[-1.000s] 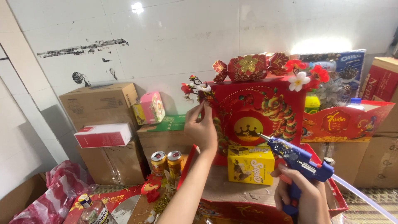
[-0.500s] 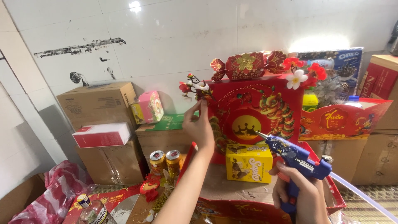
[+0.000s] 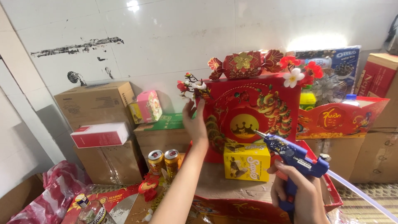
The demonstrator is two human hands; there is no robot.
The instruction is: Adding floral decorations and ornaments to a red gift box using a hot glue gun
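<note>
My left hand (image 3: 195, 122) reaches up to a sprig of small red and white artificial flowers (image 3: 191, 87) at the top left corner of a tall red decorated gift box panel (image 3: 253, 112), fingers pinching the sprig's stem against the panel's edge. My right hand (image 3: 300, 195) grips a blue glue gun (image 3: 292, 157), its nozzle pointing left toward the panel, a clear glue stick trailing to the lower right. A yellow box (image 3: 246, 161) stands inside the red tray at the panel's foot. A red candy-shaped ornament (image 3: 244, 64) and more red and white flowers (image 3: 300, 74) top the panel.
Two gold drink cans (image 3: 164, 160) stand left of the tray. Cardboard boxes (image 3: 97, 103) are stacked at the left, with a red-and-white box (image 3: 100, 135) and a pink box (image 3: 149, 105). A bottle (image 3: 89, 209) lies at the lower left by red plastic bags (image 3: 54, 193). Another red tray (image 3: 340, 118) sits at the right.
My left hand has risen slightly and stays on the flower sprig at the panel's corner. The glue gun has hardly moved; the view has shifted a little.
</note>
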